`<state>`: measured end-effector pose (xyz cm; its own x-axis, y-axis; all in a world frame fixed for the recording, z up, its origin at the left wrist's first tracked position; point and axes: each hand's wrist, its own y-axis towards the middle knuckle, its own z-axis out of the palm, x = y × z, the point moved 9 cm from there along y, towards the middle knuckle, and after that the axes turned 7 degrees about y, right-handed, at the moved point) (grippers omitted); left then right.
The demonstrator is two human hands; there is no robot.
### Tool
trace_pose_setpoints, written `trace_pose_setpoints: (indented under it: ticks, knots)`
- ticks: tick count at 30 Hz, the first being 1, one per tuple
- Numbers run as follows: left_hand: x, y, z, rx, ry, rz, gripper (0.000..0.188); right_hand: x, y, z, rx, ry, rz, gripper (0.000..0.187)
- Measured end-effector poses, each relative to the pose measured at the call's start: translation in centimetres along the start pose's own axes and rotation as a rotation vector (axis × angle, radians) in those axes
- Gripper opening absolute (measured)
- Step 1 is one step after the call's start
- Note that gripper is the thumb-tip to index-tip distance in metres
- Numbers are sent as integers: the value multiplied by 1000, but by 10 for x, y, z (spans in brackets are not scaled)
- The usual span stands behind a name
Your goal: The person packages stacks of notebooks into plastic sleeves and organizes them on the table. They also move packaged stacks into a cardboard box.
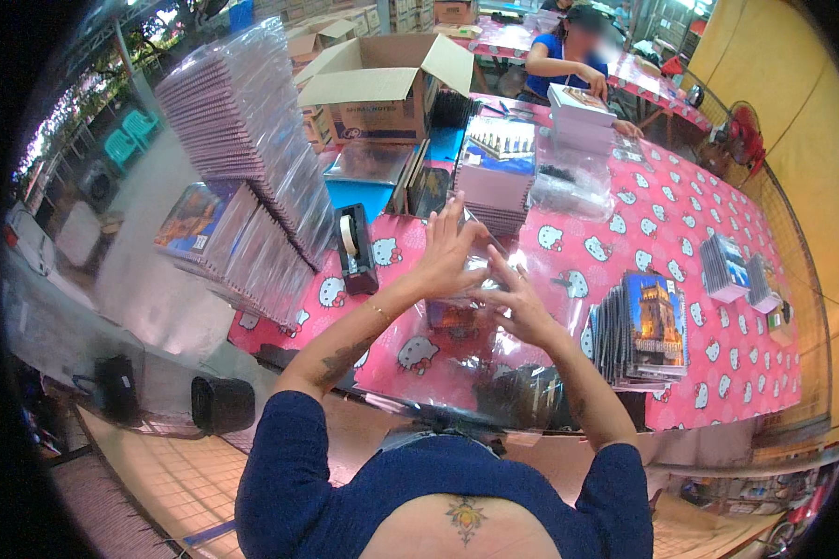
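Above the near middle of the table, my left hand (452, 256) is raised with its fingers apart. My right hand (520, 306) is close beside it, fingers stretched toward the left hand. Both hover over shiny clear plastic (541, 270); whether a fingertip touches it I cannot make out. Beneath them something with a brown and orange picture, perhaps a notebook (454, 319), shows through glare. Just beyond my fingers stands a stack of spiral notebooks (496, 168). A black tape dispenser (355, 252) with a pale roll is left of my left hand.
Tall stacks of plastic-wrapped notebooks (242, 130) rise at the left. An open cardboard box (373, 102) stands behind. More spiral notebooks (655, 321) are piled at the right, on the pink patterned tablecloth (718, 382). Across the table, a person in blue (550, 65) handles another notebook stack (580, 121).
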<state>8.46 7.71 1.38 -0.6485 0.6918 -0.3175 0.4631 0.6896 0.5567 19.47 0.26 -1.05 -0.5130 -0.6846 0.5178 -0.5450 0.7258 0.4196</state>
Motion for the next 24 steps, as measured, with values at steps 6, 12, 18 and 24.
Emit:
trace_pose_setpoints:
  ticks: [6,12,18,24]
  knots:
    - [64,-13,-5,125,-335,-412,71,-35,24,-37,-270,542,201,52]
    - [32,4,-18,25,-150,-223,38,-81,55,11,157,961,456,77]
    - [33,-19,-28,218,-476,-270,74,-66,65,6,192,810,258,46]
    - [26,-32,6,422,-821,-374,68,-66,67,-4,91,723,172,41]
